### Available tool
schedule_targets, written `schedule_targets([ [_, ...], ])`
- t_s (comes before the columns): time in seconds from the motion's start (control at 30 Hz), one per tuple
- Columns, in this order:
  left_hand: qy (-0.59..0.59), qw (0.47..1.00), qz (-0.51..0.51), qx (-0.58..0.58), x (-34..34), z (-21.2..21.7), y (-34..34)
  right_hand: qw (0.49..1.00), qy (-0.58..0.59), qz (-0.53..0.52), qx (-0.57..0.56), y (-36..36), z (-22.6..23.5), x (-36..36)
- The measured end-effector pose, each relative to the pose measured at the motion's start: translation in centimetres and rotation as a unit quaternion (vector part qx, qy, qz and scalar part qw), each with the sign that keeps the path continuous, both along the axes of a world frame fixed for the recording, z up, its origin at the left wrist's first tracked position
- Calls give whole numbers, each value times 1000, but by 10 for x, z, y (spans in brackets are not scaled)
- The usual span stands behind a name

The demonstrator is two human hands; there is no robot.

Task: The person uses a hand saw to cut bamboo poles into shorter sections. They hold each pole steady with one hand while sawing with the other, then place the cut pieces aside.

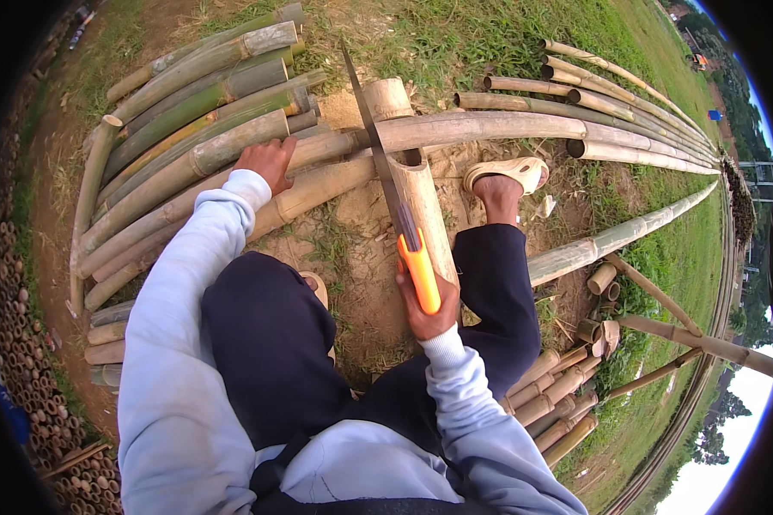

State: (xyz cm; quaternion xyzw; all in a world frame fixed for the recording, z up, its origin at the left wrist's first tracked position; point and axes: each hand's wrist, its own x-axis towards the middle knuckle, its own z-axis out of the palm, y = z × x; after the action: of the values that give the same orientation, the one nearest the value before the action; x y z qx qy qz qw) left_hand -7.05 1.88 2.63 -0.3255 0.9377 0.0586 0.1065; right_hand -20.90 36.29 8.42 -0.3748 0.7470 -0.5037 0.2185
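My right hand (431,313) is closed round the orange handle of a handsaw (374,129). Its long, narrow blade points away from me and lies across a long, pale bamboo pole (489,129). That pole passes over a thick bamboo piece (423,210), which has a hollow opening beside the blade. To the left of the saw, my left hand (269,165) presses down on the same pole, its fingers curled over it. Whether the blade has cut into the pole I cannot tell.
Cut bamboo lengths (206,112) lie side by side at the left. Long poles (636,107) stretch off to the right. Short pieces (558,395) are piled at the lower right beside a bamboo frame (696,339). My sandalled foot (505,184) stands right of the support.
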Motion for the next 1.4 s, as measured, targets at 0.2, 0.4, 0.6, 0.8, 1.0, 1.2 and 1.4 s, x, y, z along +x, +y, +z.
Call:
schedule_targets([
  [0.2, -13, 1000, 0, 18, -6, 2, 9, 996, -28, -1, 87, 89, 34, 25],
  [0.4, -10, 1000, -11, 7, -17, 3, 7, 999, -28, 9, -23, -84, -7, -41],
  [0.6, -7, 1000, 1, 8, -4, 1, 5, 995, -60, -1, 83, 66, 13, 18],
  [0.8, -2, 1000, 4, 14, -7, -1, 8, 998, -42, -9, 53, 48, 13, 7],
  [1.0, -23, 1000, -3, 14, -13, 7, 4, 999, -23, 20, -18, -72, -17, -37],
  [1.2, 25, 999, -15, -14, 0, -3, 6, 994, -34, -2, 101, 108, 33, 37],
  [1.4, 6, 1000, -10, -7, -9, -3, 8, 998, -52, 0, 18, 0, -9, -19],
])
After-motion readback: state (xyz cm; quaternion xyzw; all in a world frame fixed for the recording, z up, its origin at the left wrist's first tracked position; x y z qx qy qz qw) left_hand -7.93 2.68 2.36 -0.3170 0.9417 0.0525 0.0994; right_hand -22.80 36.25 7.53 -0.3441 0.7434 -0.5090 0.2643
